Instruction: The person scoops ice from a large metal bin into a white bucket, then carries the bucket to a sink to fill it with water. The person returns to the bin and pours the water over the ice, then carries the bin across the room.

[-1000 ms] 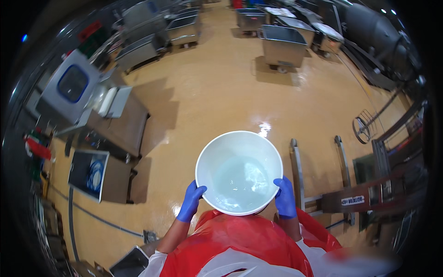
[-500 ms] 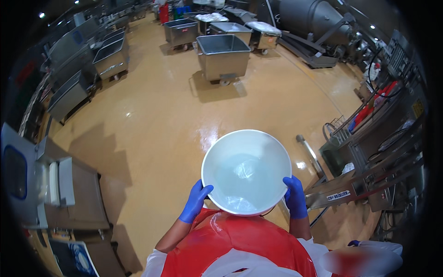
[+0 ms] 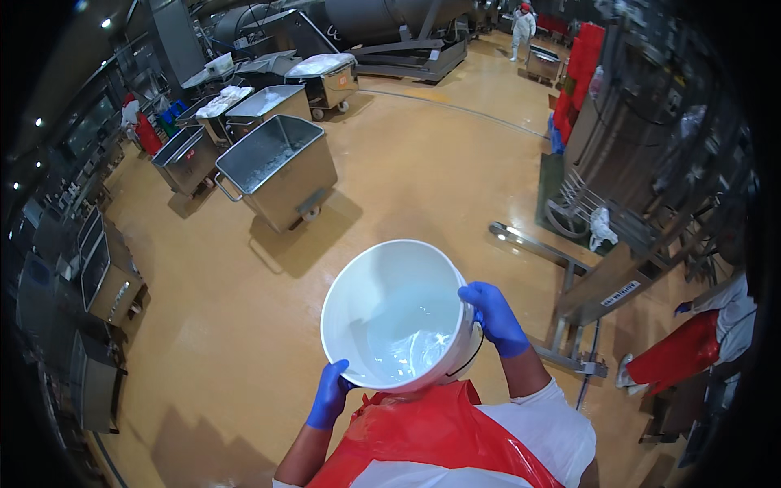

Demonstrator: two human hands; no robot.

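Note:
A white round bucket (image 3: 346, 313) is held up in front of my red apron, its mouth facing me. Clear liquid (image 3: 403, 329) lies in it, with light glinting on the surface. My left hand (image 3: 329, 394), in a blue glove, grips the rim at the lower left. On the right side my right hand (image 3: 495, 317), gloved the same, is closed on the rim with the thumb over the edge. A dark wire handle hangs against the bucket's outer side below that hand. Most of my fingers are hidden behind the bucket wall.
Ahead to the left stands a wheeled metal tub (image 3: 281, 175), with more tubs behind it. A metal frame (image 3: 561, 305) with legs stands close on the right. A co-worker in a red apron (image 3: 679, 350) is at the right; another person (image 3: 522, 31) walks far off.
My view has turned to the right, so the tubs now sit further left. The bucket has tilted and the liquid has shifted in it. Both hands keep their hold.

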